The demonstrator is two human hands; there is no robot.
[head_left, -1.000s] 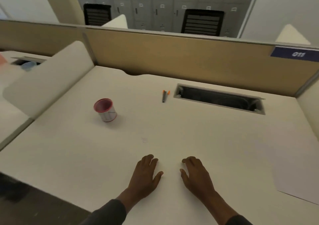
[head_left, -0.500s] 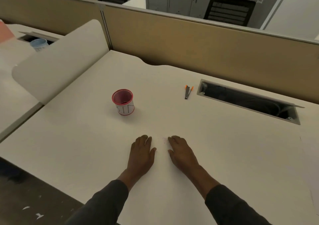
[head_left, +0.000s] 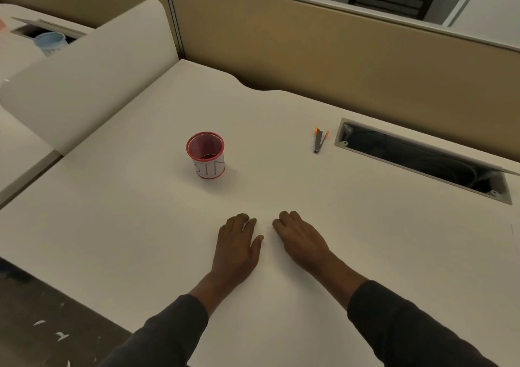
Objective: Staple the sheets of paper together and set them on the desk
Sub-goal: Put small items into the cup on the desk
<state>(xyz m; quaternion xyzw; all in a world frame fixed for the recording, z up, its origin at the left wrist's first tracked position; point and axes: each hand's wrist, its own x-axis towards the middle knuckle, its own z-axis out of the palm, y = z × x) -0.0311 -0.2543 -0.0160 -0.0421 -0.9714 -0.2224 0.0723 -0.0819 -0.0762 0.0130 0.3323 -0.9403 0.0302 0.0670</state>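
Observation:
My left hand (head_left: 237,247) and my right hand (head_left: 301,240) lie flat, palms down, side by side on the white desk (head_left: 140,226) near its front edge. Both hold nothing and their fingers are loosely spread. A small grey stapler with orange ends (head_left: 320,140) lies on the desk beyond my right hand, well apart from it, next to the cable slot. No sheets of paper are in view.
A red mesh cup (head_left: 206,154) stands upright beyond my left hand. An open cable slot (head_left: 422,160) is cut into the desk at the right. A tan partition (head_left: 309,49) closes the back; a white divider (head_left: 84,71) stands at the left.
The view has swung left and down, so the sheet of paper at the right edge has left the frame. My hands have stayed flat on the desk, now closer together.

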